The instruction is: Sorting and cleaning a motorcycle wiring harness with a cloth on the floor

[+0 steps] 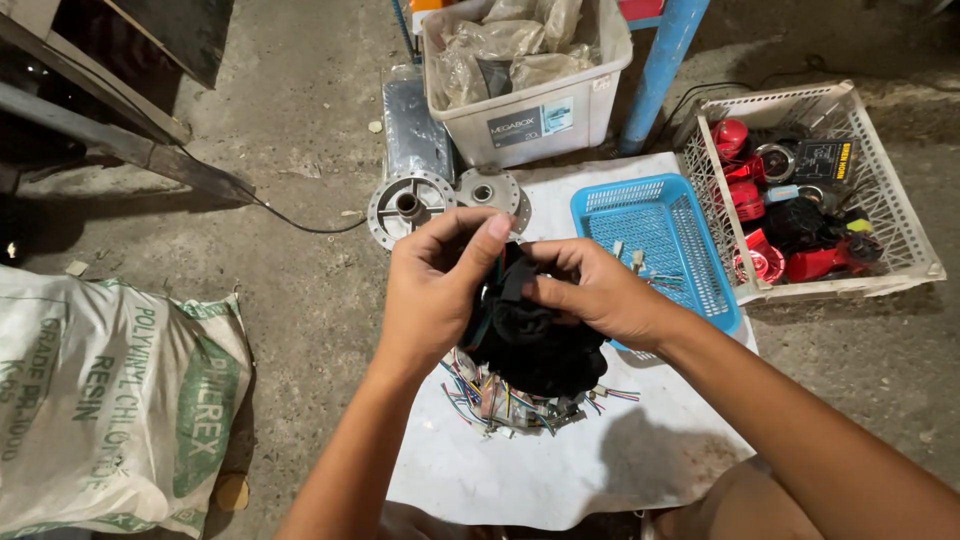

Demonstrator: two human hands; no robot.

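**Inspector A:** Item in hand?

**Inspector B:** A black bundle (535,335), soft-looking, possibly wrapped wiring; its exact kind cannot be told. It is held up over a white sheet (560,470) spread on the concrete floor (300,120), about the middle of the scene.

**Inspector A:** State of the hands?

**Inspector B:** The left hand (432,285) grips the bundle's left side, fingers curled over its top. The right hand (600,292) is closed on the upper right side, pinching a black strip at the top. Both touch it.

**Inspector A:** Directly beneath?

**Inspector B:** A heap of small parts with coloured wires (510,400), lying on the sheet just under the bundle.

**Inspector A:** Further out?

**Inspector B:** Right of the hands, a blue plastic basket (650,225) holding a few small connectors. Farther right, a white basket (890,200) with red and black parts. Just beyond the hands, two round metal flanges (440,203) side by side. Behind these, a grey wrapped block and a white bin (530,110) filled with clear bags. A blue post (660,65) stands beside the bin. Near left, a printed white sack (110,400) lies on the floor.
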